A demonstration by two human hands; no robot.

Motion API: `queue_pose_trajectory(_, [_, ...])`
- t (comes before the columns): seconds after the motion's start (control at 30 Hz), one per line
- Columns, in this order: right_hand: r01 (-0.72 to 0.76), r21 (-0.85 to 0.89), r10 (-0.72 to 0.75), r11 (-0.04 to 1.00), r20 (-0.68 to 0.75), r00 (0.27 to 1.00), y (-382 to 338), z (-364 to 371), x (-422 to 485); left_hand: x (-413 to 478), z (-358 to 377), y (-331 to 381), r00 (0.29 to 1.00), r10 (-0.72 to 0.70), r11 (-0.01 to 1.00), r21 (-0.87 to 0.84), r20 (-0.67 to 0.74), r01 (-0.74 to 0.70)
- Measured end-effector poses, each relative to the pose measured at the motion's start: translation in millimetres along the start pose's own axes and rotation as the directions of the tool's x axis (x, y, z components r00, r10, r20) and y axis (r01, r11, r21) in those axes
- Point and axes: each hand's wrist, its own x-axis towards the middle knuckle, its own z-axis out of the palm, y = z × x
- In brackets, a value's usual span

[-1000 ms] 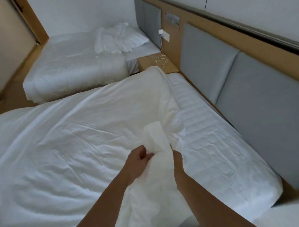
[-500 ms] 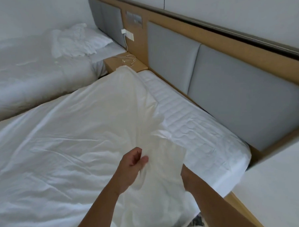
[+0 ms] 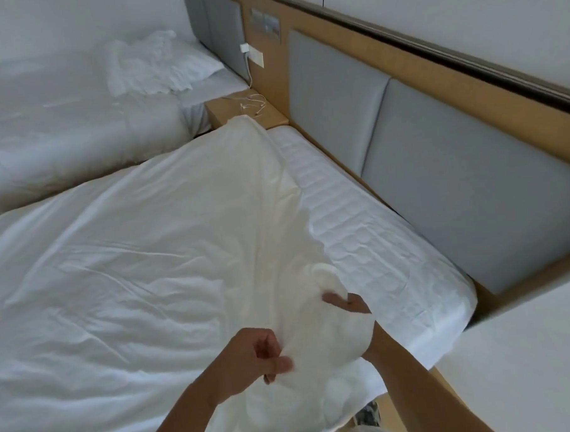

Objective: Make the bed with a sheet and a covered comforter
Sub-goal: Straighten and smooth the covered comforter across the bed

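Observation:
A white sheet lies spread and wrinkled over most of the near bed. Its head-end strip is uncovered, showing the quilted mattress pad. My left hand pinches a bunched fold of the sheet near the bed's right edge. My right hand is mostly wrapped inside the same cloth, with only some fingers showing as they grip it. The gathered sheet corner hangs between both hands and down over the bed's side.
A grey padded headboard in a wooden frame runs along the right. A wooden nightstand with a white cable stands between the beds. The far bed holds a pillow and crumpled linen. A white surface is at the right.
My right hand has moved forward and up inside the sheet corner. My left hand has dropped lower and nearer to me, still pinching the cloth. The view has swung a little.

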Motion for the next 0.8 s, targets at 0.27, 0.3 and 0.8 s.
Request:
queue_pose_trajectory(0.27, [0.032, -0.429, 0.019, 0.903, 0.113, 0.993, 5.5, -70.8, 11.6, 64.5, 3.9, 29.2, 0.98, -0.199, 0.978, 0.066, 0.01, 0.198])
queue_pose_trajectory(0.3, [0.042, -0.423, 0.02, 0.905, 0.141, 0.99, 7.2, -77.7, 9.2, 85.3, 4.0, 35.8, 0.966, -0.225, 0.974, -0.055, -0.126, 0.22])
queue_pose_trajectory(0.8, [-0.438, 0.095, 0.401, 0.894, 0.271, 0.875, 8.0, -124.6, 35.5, 146.2, 135.4, 32.5, 0.976, -0.137, 0.99, -0.005, -0.168, 0.138])
